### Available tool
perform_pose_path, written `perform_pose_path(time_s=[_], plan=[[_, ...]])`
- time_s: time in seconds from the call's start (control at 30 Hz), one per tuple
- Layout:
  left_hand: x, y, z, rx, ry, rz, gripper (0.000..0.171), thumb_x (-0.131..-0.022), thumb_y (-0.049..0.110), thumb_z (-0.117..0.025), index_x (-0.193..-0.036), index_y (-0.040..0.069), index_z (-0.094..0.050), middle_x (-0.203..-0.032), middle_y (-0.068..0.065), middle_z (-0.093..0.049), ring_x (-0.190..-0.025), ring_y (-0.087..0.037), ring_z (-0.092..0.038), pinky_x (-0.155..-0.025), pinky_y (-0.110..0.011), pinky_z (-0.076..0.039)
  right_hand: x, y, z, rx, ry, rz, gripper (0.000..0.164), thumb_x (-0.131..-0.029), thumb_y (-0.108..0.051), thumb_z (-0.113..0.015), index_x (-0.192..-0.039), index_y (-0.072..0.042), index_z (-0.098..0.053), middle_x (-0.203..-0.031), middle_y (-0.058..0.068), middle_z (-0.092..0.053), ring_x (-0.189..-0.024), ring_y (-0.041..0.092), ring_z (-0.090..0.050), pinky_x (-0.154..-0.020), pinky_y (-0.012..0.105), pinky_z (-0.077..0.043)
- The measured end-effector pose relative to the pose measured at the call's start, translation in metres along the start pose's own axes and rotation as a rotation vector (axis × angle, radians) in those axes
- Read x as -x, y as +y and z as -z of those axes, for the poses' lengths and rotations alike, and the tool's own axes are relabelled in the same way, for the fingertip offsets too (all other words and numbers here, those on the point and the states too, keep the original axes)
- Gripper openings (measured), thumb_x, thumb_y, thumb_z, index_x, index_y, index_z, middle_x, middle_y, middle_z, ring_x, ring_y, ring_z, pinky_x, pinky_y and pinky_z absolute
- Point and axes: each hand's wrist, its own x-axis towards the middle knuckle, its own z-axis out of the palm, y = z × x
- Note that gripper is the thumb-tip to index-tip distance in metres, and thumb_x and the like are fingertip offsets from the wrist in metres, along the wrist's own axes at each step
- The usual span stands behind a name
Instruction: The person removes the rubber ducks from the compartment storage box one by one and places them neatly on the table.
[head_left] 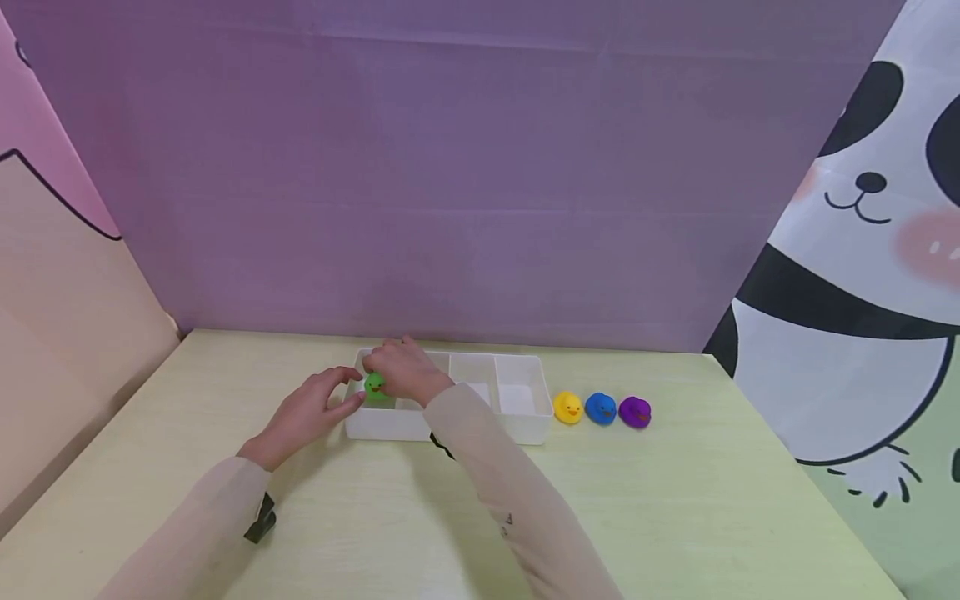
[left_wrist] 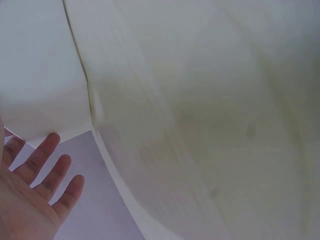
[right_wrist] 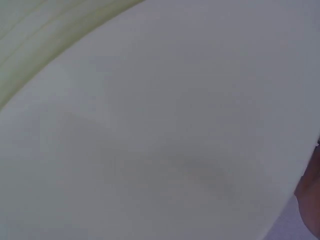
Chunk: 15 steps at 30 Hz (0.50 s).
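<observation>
A green rubber duck [head_left: 375, 386] is at the left-hand compartment of a white divided tray [head_left: 386, 427], its face toward me. My right hand [head_left: 405, 369] reaches over the tray from the right and holds the duck, its fingertips partly hidden behind it. At the tray's left end is my left hand [head_left: 311, 408], thumb and fingers apart around the corner, with nothing in its grasp. The left wrist view shows that hand's fingers [left_wrist: 45, 182] loosely spread. Only a sliver of the right hand [right_wrist: 311, 197] appears in the right wrist view, beside a pale blurred surface.
To the right of the tray, a yellow duck [head_left: 568, 408], a blue duck [head_left: 601, 408] and a purple duck [head_left: 635, 412] sit in a row on the light wooden table [head_left: 697, 500]. A purple backdrop [head_left: 450, 183] rises behind the table, with a panda-print panel [head_left: 840, 350] on the right.
</observation>
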Motion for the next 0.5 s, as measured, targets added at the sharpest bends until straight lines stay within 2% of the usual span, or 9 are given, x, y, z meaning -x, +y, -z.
perform_pose_path(time_s=[0.3, 0.5], plan=[[0.001, -0.001, 0.002, 0.014, -0.010, 0.007, 0.039, -0.090, 0.042, -0.053, -0.121, 0.019, -0.052, -0.122, -0.007, -0.055, -0.112, -0.028, -0.050, -0.084, -0.049, -0.044, 0.004, 0.002, 0.008, 0.069, 0.053, 0.034, 0.026, -0.079, -0.031, -0.072, -0.102, -0.025, -0.062, -0.100, -0.011, -0.063, -0.096, 0.012, -0.055, -0.086, 0.033, -0.040], [0.001, -0.001, 0.002, 0.014, 0.001, 0.001, 0.040, -0.089, 0.044, -0.054, -0.121, 0.019, -0.052, -0.121, -0.006, -0.056, -0.112, -0.028, -0.050, -0.085, -0.050, -0.044, 0.008, 0.001, 0.016, 0.087, 0.073, 0.046, 0.024, -0.079, -0.030, -0.071, -0.101, -0.026, -0.063, -0.101, -0.011, -0.064, -0.098, 0.013, -0.054, -0.089, 0.035, -0.041]])
